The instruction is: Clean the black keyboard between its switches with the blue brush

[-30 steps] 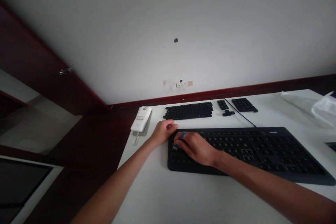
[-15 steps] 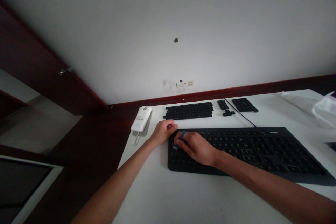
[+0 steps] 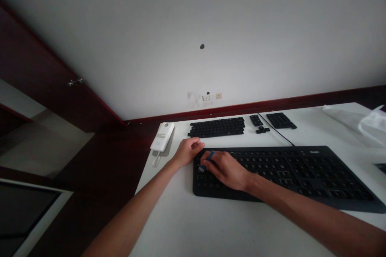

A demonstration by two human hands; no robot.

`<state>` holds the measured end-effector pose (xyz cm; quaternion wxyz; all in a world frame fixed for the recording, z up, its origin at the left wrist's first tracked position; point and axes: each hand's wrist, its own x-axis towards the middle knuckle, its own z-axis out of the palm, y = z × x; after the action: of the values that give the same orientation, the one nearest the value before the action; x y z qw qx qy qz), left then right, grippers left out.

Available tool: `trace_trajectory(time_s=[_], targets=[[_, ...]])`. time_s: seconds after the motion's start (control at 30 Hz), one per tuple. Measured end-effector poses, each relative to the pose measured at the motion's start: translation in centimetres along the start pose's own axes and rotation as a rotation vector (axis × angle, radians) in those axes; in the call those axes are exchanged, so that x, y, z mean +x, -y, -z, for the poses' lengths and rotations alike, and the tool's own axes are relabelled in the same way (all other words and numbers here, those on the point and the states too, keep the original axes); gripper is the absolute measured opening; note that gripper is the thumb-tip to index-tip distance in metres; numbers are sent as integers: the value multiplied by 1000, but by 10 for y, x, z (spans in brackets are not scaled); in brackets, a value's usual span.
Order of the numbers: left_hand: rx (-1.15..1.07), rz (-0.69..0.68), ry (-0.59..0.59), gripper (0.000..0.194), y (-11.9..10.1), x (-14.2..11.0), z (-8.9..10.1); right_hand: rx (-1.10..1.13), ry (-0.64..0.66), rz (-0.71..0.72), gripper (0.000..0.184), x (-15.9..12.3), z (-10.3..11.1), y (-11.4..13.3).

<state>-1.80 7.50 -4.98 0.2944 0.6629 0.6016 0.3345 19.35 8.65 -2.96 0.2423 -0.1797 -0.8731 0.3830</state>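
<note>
A large black keyboard (image 3: 301, 172) lies across the white table (image 3: 181, 225). My right hand (image 3: 224, 168) rests on its left end, fingers pinched round a small blue tool (image 3: 208, 158) that points down at the keys near the left edge. Just left of the keyboard's top corner my left hand (image 3: 187, 150) sits on the table with the fingers curled in; what they hold, if anything, is hidden. Behind the keyboard, loose black keycaps (image 3: 217, 127) are laid out in keyboard-shaped blocks, with smaller groups (image 3: 280, 120) to their right.
A white power bank (image 3: 163, 136) with a short cable lies at the table's far left corner. A black cable (image 3: 276, 130) runs from the keyboard toward the wall. Clear plastic wrapping (image 3: 362, 122) sits at the far right. The table's left edge drops to a dark floor.
</note>
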Motion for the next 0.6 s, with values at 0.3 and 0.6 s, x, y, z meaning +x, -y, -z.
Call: trace_trajectory(time_s=[0.3, 0.6], targets=[[-3, 3, 2, 46, 2, 0, -1, 14, 4, 7, 26, 0, -1, -2], [11, 4, 2, 47, 2, 0, -1, 57, -13, 10, 26, 1, 0, -1]])
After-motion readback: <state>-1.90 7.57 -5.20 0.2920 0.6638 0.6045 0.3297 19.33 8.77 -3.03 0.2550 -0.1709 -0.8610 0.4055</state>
